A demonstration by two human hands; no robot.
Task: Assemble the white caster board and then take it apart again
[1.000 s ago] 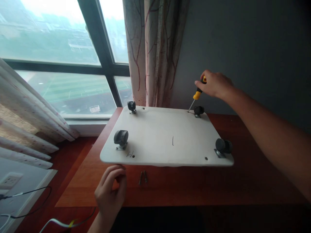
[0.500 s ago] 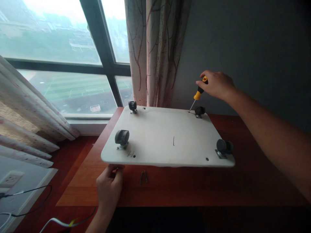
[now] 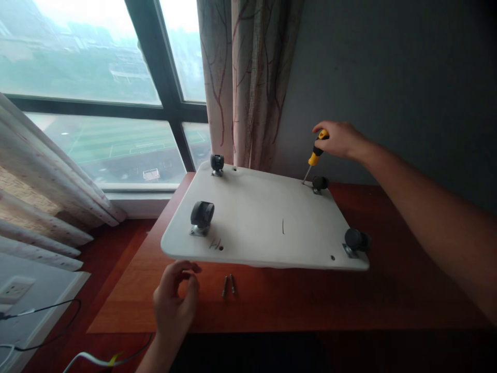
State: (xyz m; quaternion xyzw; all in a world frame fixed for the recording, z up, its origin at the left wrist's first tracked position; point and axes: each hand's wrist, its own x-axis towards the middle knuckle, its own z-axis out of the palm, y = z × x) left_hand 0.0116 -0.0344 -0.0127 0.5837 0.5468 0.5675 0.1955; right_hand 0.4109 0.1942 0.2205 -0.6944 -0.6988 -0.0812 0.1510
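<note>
My right hand grips a yellow-and-black screwdriver by its handle. The tip of its shaft meets a hole at the far right edge of a white board, close beside a black caster wheel. More casters stand upright at the other corners, such as the near left caster and the near right caster. My left hand is just below the board's near left edge, thumb and fingers curled but apart, with nothing between them. Two screws lie on the wooden table to its right.
The brown wooden table supports the board and ends at a front edge toward me. Beyond it are a curtain, a window and a grey wall. Cables run at the lower left, below a wall socket.
The board has tilted and turned slightly, its left side higher and its far right corner lower. My left fingers have loosened from its edge. My right hand and the screwdriver have dipped a little.
</note>
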